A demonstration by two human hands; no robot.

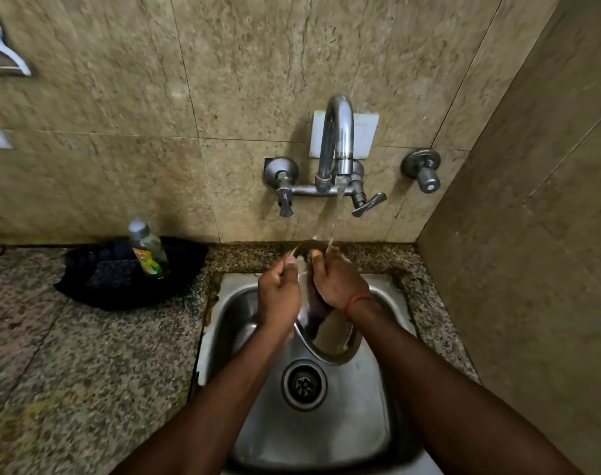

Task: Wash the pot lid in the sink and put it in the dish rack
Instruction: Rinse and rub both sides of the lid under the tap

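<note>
Observed: the pot lid [326, 339] is held tilted on edge over the far part of the sink [223, 323], top edge toward the wall, low rim hanging above the basin just beyond the drain [304, 383]. It looks like clear glass with a metal rim, though motion blur leaves this uncertain.

Left hand [278, 296]: fingers curled, thumb up, pinching the lid's upper left edge. Right hand [340, 286]: fingers curled over the upper right edge, gripping it. Neither hand holds a scrubber.

The tap spout [338, 138] is running. The water stream [336, 214] lands at the lid's top edge, between the fingertips, and throws small splashes.

Assessment: the step in hand appears to be rinsing. To do it well:
- Keep the tilt, so that water sheets down the face and drains off the low rim.
- Turn the lid round by its rim so that each sector passes under the stream, then rinse the other face.
- A wet rim is slippery, so one hand should hold firm while the other shifts.
- Keep the low rim clear of the basin wall.

If soap is needed, the dish-soap bottle [148, 252] and scrub pad [110, 274] sit in the black tray [186, 269] on the counter to the left.

The dish rack cannot be identified in this view.
</note>
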